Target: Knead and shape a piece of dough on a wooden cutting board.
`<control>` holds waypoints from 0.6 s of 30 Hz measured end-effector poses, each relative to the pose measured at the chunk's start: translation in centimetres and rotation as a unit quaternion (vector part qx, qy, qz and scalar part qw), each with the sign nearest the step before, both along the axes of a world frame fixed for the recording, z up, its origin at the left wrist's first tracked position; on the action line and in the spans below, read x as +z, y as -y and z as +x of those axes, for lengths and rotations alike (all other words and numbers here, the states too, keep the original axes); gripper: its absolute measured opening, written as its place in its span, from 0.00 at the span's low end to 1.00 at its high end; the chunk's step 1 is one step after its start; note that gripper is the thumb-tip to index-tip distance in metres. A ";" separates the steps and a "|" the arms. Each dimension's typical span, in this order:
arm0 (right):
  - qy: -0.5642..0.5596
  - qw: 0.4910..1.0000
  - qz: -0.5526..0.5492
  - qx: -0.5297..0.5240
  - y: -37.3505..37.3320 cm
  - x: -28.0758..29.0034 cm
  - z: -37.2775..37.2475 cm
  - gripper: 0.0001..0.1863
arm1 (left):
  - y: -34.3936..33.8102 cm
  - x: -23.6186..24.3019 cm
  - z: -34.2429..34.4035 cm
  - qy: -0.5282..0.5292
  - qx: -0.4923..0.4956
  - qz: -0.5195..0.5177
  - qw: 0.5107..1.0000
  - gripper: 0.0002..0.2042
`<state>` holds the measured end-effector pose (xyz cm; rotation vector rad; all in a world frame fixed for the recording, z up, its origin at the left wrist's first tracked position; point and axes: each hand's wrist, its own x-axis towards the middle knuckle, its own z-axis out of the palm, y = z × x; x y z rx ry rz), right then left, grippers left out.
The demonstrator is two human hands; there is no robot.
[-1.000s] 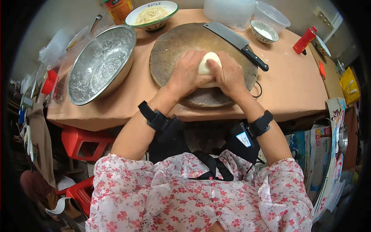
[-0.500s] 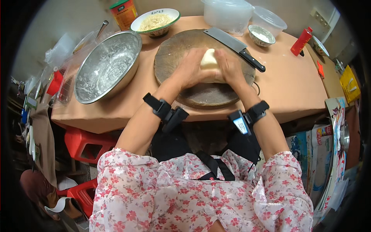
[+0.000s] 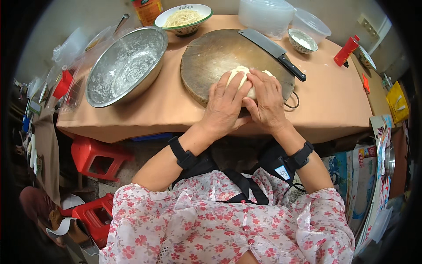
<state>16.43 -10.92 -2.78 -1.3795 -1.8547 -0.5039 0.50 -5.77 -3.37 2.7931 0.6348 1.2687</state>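
On the round wooden board [image 3: 211, 61] | my left hand [image 3: 225, 105] and right hand [image 3: 265, 100], fingers together, flat on pale dough [image 3: 241, 72] | best pressed evenly, I judge.

dough [image 3: 241, 78] on board [image 3: 211, 61] | knife [image 3: 272, 53] behind dough | steel bowl [image 3: 125, 66] left of board | noodle bowl [image 3: 183, 17], probably, behind

Most of the dough [image 3: 241, 75] is hidden under the left hand [image 3: 225, 103] and right hand [image 3: 265, 99]; only a pale top edge shows. The orange bottle [image 3: 147, 9] is cut off by the top edge. The small bowl [image 3: 302, 40] holds something too small to identify.
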 end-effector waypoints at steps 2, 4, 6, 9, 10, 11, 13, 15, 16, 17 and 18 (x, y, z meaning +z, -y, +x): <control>-0.037 0.999 -0.013 0.012 -1.3 -0.1 0.4 0.23 | -0.8 0.2 0.6 -0.012 0.012 0.001 1.000 0.48; -0.073 0.997 -0.027 0.021 -2.3 -0.2 0.8 0.21 | -1.7 0.5 1.1 -0.024 0.021 0.001 0.999 0.47; -0.118 0.991 -0.061 0.004 -3.4 -0.4 1.1 0.16 | -2.8 0.5 1.6 -0.057 0.040 0.026 0.997 0.45; -0.142 0.982 -0.127 -0.016 -4.9 0.0 2.1 0.16 | -4.6 1.0 2.2 -0.103 0.026 -0.018 0.994 0.46; -0.143 0.981 -0.128 -0.016 -5.5 -0.1 2.6 0.16 | -5.1 1.2 2.4 -0.105 0.026 -0.020 0.994 0.46; -0.144 0.978 -0.152 -0.022 -6.2 0.0 3.0 0.16 | -5.6 1.8 2.7 -0.143 0.028 -0.054 0.988 0.48; -0.139 0.964 -0.222 -0.052 -6.7 0.5 3.5 0.19 | -6.5 3.0 3.2 -0.208 0.029 -0.124 0.970 0.50; -0.155 0.968 -0.193 -0.040 -7.2 0.0 3.9 0.21 | -7.7 3.5 3.4 -0.217 -0.003 -0.149 0.965 0.49; -0.170 0.971 -0.166 -0.027 -7.1 -0.3 4.1 0.24 | -7.9 3.6 3.4 -0.227 -0.034 -0.177 0.957 0.49; -0.170 0.972 -0.163 -0.027 -6.8 -0.6 4.3 0.24 | -8.0 3.1 3.1 -0.177 -0.061 -0.179 0.966 0.48; -0.155 0.975 -0.160 0.002 -6.1 -0.7 4.8 0.27 | -8.0 2.7 2.7 -0.177 -0.061 -0.176 0.966 0.48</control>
